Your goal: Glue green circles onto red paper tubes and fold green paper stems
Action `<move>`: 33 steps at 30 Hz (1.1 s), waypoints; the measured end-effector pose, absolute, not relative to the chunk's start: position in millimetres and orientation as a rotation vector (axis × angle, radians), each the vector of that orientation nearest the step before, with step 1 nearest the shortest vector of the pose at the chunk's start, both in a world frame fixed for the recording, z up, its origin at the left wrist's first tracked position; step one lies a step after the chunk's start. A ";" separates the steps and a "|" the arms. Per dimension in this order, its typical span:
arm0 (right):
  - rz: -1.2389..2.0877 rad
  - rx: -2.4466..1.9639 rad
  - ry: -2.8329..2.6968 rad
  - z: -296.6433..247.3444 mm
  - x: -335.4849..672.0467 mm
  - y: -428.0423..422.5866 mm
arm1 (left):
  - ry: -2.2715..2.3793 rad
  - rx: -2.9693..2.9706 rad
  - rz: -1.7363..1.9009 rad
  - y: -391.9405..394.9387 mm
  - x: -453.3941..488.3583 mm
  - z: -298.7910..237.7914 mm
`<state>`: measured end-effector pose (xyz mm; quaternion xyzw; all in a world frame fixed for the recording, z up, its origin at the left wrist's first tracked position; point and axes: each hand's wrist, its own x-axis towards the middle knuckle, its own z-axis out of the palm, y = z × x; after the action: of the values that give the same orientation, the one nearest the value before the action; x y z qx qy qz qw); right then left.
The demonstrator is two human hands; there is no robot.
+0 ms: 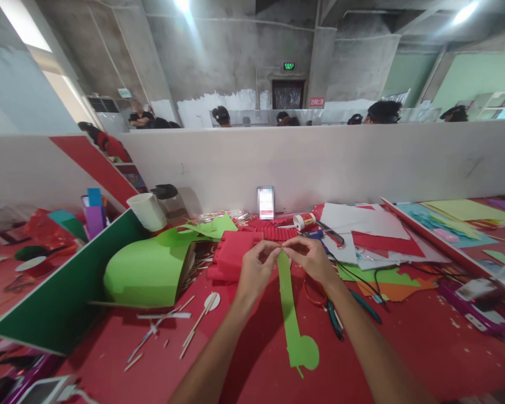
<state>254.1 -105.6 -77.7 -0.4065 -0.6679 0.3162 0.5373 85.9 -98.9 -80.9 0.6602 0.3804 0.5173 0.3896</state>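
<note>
My left hand (256,268) and my right hand (309,259) meet above the red table (404,342), both pinching the top end of a long green paper strip (289,314). The strip hangs down toward me and ends in a round lobe. Just behind my left hand lies a stack of red foam pieces (231,253), and a pleated red paper band (273,229) lies behind my fingers.
A curled green paper sheet (145,272) and a dark green board (63,292) sit at the left, with a white cup (147,211). Wooden sticks (193,328) are scattered in front. A glue bottle (305,221), pliers (334,317), coloured paper sheets (374,235) and a phone (265,202) lie around. People sit beyond the partition (320,163).
</note>
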 end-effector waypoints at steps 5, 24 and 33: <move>0.743 -0.961 -1.581 -77.1 254.4 -106.4 | 0.988 1.709 1.290 -97.0 84.4 -82.7; 0.805 -0.969 -1.531 -83.9 253.0 -101.7 | 0.941 1.858 1.266 -96.6 89.0 -91.3; 1.005 -0.949 -1.389 -83.1 256.2 -99.0 | 0.917 1.870 1.355 -95.5 87.6 -90.9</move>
<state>256.2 -99.0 -83.1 -0.4023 -0.5887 0.4257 0.5571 87.6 -95.5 -90.9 0.7123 0.3495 0.5162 0.3226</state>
